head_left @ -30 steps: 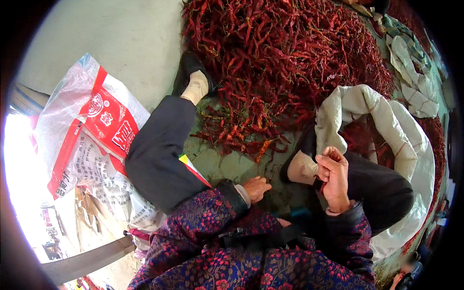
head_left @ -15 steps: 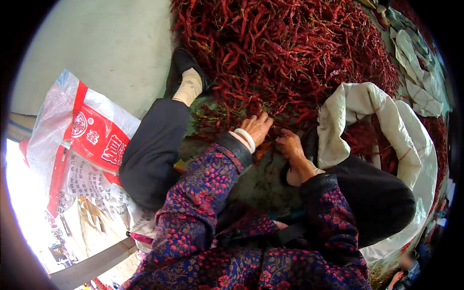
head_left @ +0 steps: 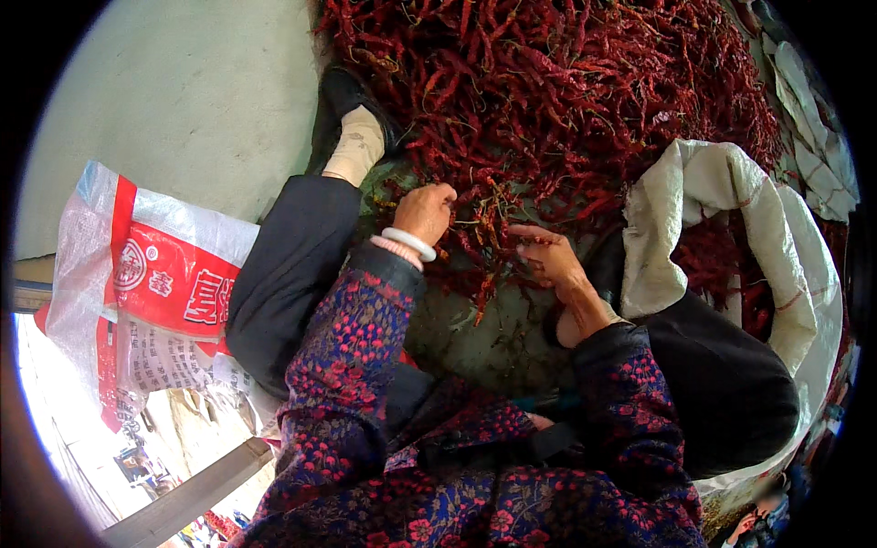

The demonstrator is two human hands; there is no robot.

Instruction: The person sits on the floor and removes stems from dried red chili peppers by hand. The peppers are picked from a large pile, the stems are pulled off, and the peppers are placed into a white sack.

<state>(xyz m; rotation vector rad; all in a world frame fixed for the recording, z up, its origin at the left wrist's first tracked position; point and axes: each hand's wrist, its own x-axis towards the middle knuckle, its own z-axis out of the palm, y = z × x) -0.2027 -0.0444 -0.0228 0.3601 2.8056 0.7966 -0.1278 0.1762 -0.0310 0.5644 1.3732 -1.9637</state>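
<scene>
The dried, wrinkled, dark-red chillies (head_left: 557,82) form a wide heap on the grey-green floor (head_left: 512,342), ahead of the person; their long axes lie in many directions. A thinner cluster of red and orange-tinged chillies (head_left: 484,247) extends from the heap's near edge, between the hands. Its lowest pod has its long axis nearly in line with the view's vertical, tip toward the person.

The left hand (head_left: 426,216), with a white ring-shaped bangle (head_left: 408,243) at the wrist, is at the left side of the cluster. Its fingers are curled inward; whether they grip a pod cannot be determined. The right hand (head_left: 553,260) is at the right side, index finger extended leftward, remaining fingers bent; its grip cannot be confirmed.

At left, a white woven-plastic sack with a red panel (head_left: 174,283) carries large white characters, a round emblem and rows of small dark print. The panel's right end reaches the dark-trousered left knee (head_left: 274,292).

At right, a plain off-white woven sack with a rolled mouth (head_left: 653,224) contains more red chillies. The right leg (head_left: 722,384) covers part of its body. The heap is cut off by the upper edge.
</scene>
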